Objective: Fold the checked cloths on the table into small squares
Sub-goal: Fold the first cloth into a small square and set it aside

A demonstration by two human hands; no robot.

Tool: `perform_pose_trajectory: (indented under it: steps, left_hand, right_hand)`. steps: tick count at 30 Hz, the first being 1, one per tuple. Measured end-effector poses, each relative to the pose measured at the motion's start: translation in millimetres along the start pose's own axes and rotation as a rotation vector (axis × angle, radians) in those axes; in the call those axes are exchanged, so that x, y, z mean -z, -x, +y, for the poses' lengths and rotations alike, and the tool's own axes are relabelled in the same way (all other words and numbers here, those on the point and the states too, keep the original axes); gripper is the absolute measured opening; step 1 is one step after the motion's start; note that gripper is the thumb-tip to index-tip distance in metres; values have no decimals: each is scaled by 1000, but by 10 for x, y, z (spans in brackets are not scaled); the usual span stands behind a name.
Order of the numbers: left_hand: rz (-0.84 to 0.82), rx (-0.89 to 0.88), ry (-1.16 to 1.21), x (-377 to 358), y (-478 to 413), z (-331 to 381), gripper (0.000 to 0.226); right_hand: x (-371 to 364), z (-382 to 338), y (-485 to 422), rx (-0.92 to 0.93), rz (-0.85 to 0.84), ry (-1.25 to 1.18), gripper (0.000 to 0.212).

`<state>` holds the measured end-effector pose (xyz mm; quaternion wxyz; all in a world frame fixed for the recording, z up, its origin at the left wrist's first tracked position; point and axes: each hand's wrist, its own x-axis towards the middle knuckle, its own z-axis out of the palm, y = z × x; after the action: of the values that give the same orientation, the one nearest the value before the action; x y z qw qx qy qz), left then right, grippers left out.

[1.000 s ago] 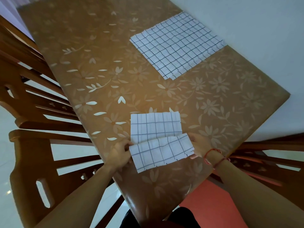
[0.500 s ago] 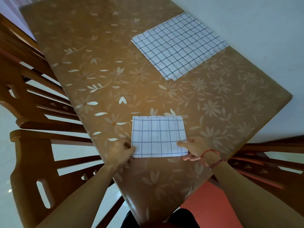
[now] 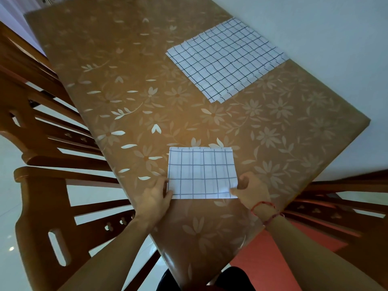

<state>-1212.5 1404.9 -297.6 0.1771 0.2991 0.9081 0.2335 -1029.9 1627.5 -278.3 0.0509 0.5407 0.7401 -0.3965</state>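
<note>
Single head-worn wide-angle view, looking steeply down and forward over a floral table (image 3: 130, 85) running toward the upper frame, close above both hands at lower centre; edges bowed by the lens.

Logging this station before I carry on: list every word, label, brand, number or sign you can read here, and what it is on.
None: no readable text shows anywhere in this view.
Folded cloth under both hands: plain grid lines only, no label.
Unfolded cloth stack: grid lines only.
Table cover: flower and leaf print, no lettering.
Red wrist string: no tag visible.
</note>
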Motion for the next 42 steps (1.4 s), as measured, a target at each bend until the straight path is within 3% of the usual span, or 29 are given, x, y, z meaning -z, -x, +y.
perform_pose_trajectory:
  steps: [3, 5, 9, 13, 19, 24, 31, 42]
  left_hand:
    - [73, -388, -208, -96, 163, -5, 25]
    - [30, -518, -258, -170, 276, 18, 31]
    - [-20, -635, -353, -321, 459, 55, 40]
    - [-85, -603, -386, -438, 528, 71, 49]
    - [-214, -520, -428, -465, 525, 46, 55]
    - [-172, -446, -444, -395, 539, 40, 57]
    - [-171, -397, -456, -431, 548, -114, 58]
    - [-178, -415, -517, -391, 535, -164, 62]
  right_hand:
    - [-47, -42, 104, 157, 95, 175, 32]
    - [-144, -61, 195, 299, 155, 230, 35]
    - [-422, 2, 389, 734, 219, 458, 46]
    - [-708, 61, 589, 893, 94, 648, 66]
    - [-896, 138, 602, 792, -52, 757, 77]
    - [-942, 68, 640, 749, -24, 764, 79]
    - [-1153, -117, 731, 894, -69, 705, 75]
    - [-1115, -29, 713, 760, -37, 735, 82]
